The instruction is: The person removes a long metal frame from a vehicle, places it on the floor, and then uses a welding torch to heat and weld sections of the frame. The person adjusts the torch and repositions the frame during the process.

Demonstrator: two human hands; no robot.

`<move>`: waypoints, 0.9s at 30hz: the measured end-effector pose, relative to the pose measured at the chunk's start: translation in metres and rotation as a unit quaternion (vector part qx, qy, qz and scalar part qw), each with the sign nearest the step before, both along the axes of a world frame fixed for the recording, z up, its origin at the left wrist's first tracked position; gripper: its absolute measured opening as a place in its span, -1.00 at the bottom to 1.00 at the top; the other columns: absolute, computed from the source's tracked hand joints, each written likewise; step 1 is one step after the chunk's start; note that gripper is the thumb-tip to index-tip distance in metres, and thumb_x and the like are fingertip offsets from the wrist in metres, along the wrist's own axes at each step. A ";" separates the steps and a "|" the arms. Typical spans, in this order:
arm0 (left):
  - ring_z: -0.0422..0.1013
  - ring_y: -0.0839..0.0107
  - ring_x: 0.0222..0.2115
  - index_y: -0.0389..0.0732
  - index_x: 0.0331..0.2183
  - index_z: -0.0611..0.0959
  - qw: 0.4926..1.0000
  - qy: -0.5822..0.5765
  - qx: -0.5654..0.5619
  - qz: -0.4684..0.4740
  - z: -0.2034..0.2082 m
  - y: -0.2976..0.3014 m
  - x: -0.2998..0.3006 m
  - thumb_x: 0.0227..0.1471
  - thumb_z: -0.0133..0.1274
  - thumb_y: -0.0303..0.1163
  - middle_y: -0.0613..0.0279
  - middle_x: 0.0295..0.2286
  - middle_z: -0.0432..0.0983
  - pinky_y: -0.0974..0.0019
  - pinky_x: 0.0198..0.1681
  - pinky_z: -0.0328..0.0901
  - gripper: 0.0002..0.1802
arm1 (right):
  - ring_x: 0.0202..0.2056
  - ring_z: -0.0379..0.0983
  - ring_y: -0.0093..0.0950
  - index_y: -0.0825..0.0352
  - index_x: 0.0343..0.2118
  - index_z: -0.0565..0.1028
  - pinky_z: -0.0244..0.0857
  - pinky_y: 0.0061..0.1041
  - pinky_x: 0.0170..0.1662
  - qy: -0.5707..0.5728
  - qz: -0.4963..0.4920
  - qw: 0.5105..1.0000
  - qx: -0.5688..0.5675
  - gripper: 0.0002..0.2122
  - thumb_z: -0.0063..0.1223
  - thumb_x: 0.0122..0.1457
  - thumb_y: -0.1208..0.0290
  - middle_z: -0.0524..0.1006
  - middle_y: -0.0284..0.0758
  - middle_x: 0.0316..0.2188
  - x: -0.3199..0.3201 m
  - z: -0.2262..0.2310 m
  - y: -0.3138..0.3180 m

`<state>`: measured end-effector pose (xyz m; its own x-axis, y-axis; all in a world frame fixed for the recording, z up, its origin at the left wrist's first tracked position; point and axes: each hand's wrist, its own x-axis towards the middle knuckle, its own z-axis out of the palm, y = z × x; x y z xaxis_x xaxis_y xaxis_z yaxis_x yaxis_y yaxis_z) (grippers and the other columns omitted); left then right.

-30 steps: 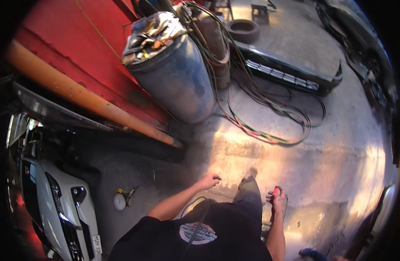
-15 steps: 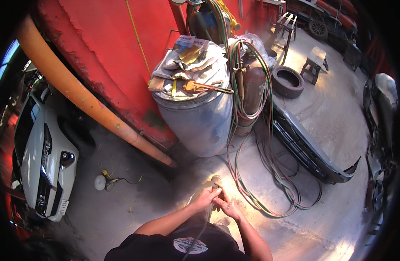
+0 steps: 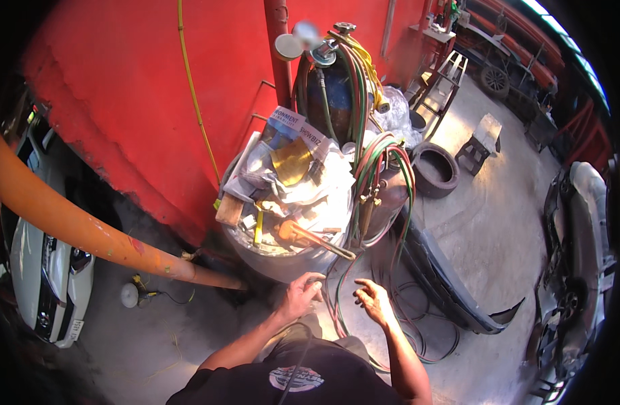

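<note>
My left hand (image 3: 301, 295) hovers just in front of a large drum (image 3: 276, 265), its thumb apart from the bent fingers and nothing visible between them. To its right, my right hand (image 3: 375, 301) is raised with loosely curled, parted fingers; it holds nothing I can see. Between and beyond the hands hang green and red hoses (image 3: 337, 297). On the drum top, nearest the hands, lies an orange pipe wrench (image 3: 302, 234). Beside it are a yellow strip-like tool (image 3: 259, 227), a wooden block (image 3: 229, 210), crumpled newspapers (image 3: 323, 179) and a gold-brown sheet (image 3: 291, 162).
Gas cylinders (image 3: 389, 185) with coiled hoses stand behind and right of the drum. A detached bumper (image 3: 438, 277) lies on the floor to the right, near a tire (image 3: 435, 170) and a small stool (image 3: 480, 143). At left, an orange pipe (image 3: 87, 226) slants before a white car (image 3: 28, 277).
My hands, together half a second ago, have come apart and risen toward the drum. The view has shifted, with the drum top now nearer and larger.
</note>
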<state>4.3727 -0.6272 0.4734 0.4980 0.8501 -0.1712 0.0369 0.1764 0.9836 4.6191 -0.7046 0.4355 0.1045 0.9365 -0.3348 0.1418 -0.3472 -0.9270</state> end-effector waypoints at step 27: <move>0.36 0.68 -0.58 -0.27 -0.33 0.64 0.976 0.054 -0.087 0.193 0.056 -0.002 0.212 0.19 0.09 -0.33 0.37 -0.59 0.48 0.52 -0.55 0.28 -0.81 | -0.40 0.53 -0.24 0.41 -0.02 0.33 0.37 -0.34 -0.31 -0.125 0.130 0.937 0.299 -0.60 0.17 0.14 0.38 0.55 -0.08 -0.42 0.147 0.084 0.266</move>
<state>4.5850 -0.6289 0.5290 0.1169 0.9239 -0.3643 0.0368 0.3626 0.9312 4.7659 -0.4387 0.5195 -0.1477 0.9538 0.2615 0.3875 0.2991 -0.8720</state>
